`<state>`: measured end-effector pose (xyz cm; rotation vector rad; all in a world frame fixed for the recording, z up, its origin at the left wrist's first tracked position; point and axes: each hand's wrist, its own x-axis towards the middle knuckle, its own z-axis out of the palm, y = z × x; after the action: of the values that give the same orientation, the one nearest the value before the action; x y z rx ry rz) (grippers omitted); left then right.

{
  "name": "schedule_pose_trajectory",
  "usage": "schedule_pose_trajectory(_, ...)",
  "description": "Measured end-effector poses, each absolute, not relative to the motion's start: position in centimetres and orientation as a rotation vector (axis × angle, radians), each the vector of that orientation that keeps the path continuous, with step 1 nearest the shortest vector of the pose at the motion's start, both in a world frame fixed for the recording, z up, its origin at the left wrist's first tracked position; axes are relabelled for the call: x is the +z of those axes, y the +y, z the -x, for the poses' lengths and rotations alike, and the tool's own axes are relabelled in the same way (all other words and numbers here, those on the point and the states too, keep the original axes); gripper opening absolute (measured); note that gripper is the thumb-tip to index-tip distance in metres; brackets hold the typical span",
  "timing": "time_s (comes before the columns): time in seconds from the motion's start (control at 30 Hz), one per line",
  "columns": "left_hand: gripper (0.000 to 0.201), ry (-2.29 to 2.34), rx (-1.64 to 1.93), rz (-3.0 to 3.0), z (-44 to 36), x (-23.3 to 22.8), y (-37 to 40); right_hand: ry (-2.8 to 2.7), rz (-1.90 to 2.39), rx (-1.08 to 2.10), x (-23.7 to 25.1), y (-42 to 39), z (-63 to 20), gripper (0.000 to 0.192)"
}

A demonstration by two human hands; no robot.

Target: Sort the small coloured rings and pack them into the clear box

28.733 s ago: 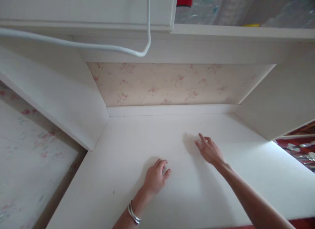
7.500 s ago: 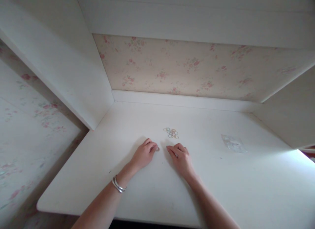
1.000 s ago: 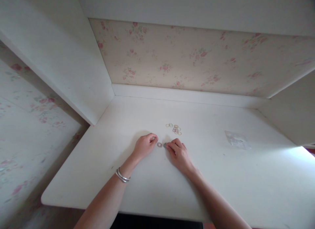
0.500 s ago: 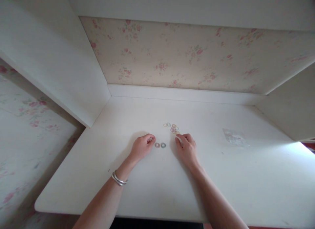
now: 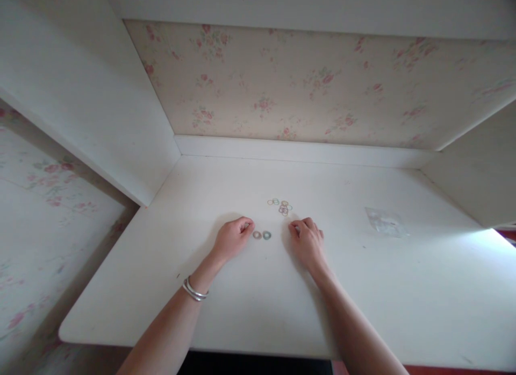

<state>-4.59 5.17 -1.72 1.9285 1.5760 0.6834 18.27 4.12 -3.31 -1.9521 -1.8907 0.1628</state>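
Since half a second ago the right hand (image 5: pixel 307 241) has drawn slightly back from the loose pile of small rings (image 5: pixel 281 206) and now rests just below and right of it, fingers curled under, perhaps pinching a ring, though the view is too small to tell. The left hand (image 5: pixel 233 238) has barely moved; it sits left of centre in a loose fist, its fingertips tucked in, and whether it holds anything cannot be made out. Between the two hands, two rings (image 5: pixel 262 235) lie side by side flat on the white desk (image 5: pixel 258 310), just right of the left knuckles and apart from the right hand. A clear plastic bag (image 5: pixel 386 222) lies well off at right centre. Silver bangles (image 5: pixel 193 290) circle the left wrist. Floral wallpaper (image 5: pixel 306 84) fills the top of the frame.
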Motion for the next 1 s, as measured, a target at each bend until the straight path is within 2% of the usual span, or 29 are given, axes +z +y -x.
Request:
schedule_pose_trajectory(0.53, 0.028, 1.61, 0.675, -1.96, 4.5, -1.5, 5.1, -2.07, 1.468, 0.275, -2.5, 2.2, -16.9, 0.021)
schedule_pose_trajectory(0.73, 0.029, 1.591, 0.666, -1.96, 4.5, -1.3, 5.1, -2.156, 1.469, 0.313, -2.3, 2.1, -16.7, 0.023)
schedule_pose_trajectory(1.0, 0.03, 1.607, 0.653, -1.909, 4.4, -1.1, 4.9, -1.74, 1.615, 0.353, -2.4, 3.0, -17.8, 0.025)
